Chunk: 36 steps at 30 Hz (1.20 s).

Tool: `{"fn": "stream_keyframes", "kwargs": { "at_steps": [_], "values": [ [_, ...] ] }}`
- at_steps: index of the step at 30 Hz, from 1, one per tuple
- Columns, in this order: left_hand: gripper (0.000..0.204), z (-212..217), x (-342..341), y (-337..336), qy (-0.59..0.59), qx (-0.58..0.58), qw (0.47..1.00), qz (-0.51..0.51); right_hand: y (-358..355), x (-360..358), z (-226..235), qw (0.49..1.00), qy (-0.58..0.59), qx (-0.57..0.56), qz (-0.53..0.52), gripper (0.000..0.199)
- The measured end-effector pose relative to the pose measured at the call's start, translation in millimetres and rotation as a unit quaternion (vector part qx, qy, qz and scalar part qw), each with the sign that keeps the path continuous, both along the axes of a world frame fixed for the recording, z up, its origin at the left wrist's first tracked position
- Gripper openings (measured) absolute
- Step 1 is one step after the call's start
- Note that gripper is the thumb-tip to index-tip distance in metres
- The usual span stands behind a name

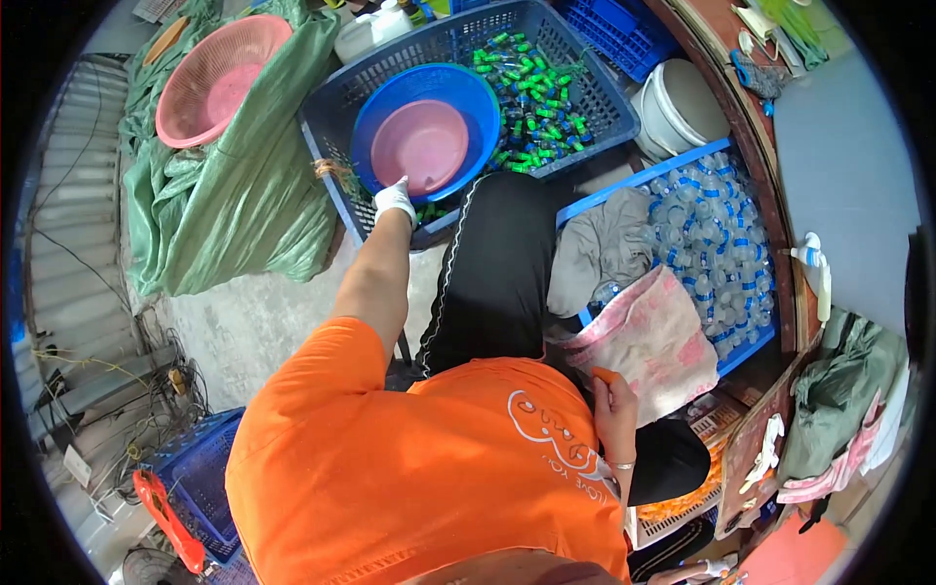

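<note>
My left hand, in a white glove, reaches forward to the near rim of a blue basin. Its fingers close over that rim, partly hidden by the hand itself. Inside the basin lies a smaller pink basin. Both stand in a large dark blue crate, beside many small green-capped bottles. My right hand rests over my lap with curled fingers and an orange patch at the tip; what it holds, if anything, is hidden. Near it lies a pink-stained cloth over my leg.
At right, a blue tray holds many clear pieces with blue bands and a grey cloth. A white bucket stands behind it. Green sheeting and a pink strainer basin are at far left. Another person's hand shows at lower right.
</note>
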<state>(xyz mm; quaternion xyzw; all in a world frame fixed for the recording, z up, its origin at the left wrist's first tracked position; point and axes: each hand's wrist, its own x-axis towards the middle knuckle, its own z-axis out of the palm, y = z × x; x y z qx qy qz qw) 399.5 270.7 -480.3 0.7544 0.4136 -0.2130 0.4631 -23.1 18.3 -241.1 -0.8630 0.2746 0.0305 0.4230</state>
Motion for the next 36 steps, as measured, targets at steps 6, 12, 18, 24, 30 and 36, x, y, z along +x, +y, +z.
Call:
{"fn": "stream_keyframes", "kwargs": {
  "at_steps": [6,12,18,24,30,36],
  "values": [
    [0.045,-6.7,8.4,27.4,-0.017,0.039,0.996,-0.073,1.0,-1.2,-5.2,1.0,-0.024,-0.003,0.008,0.011],
    [0.063,32.6,21.5,20.5,-0.113,0.182,0.965,-0.154,-3.5,1.4,-6.1,0.999,-0.018,-0.008,0.048,0.011],
    [0.086,68.2,30.5,17.0,-0.23,0.28,0.913,-0.185,-5.7,1.2,-13.3,0.994,-0.076,-0.026,0.074,0.01],
    [0.085,82.7,22.8,18.6,-0.242,0.241,0.916,-0.213,-7.1,-4.0,-14.2,0.99,-0.1,-0.053,0.087,0.011],
    [0.079,52.0,30.5,42.6,-0.269,0.253,0.907,-0.203,-6.7,-6.2,-14.2,0.986,-0.125,-0.053,0.095,0.011],
    [0.084,63.8,36.0,53.8,-0.242,0.264,0.891,-0.278,-6.5,-7.4,-10.2,0.986,-0.126,-0.052,0.093,0.011]
  ]
}}
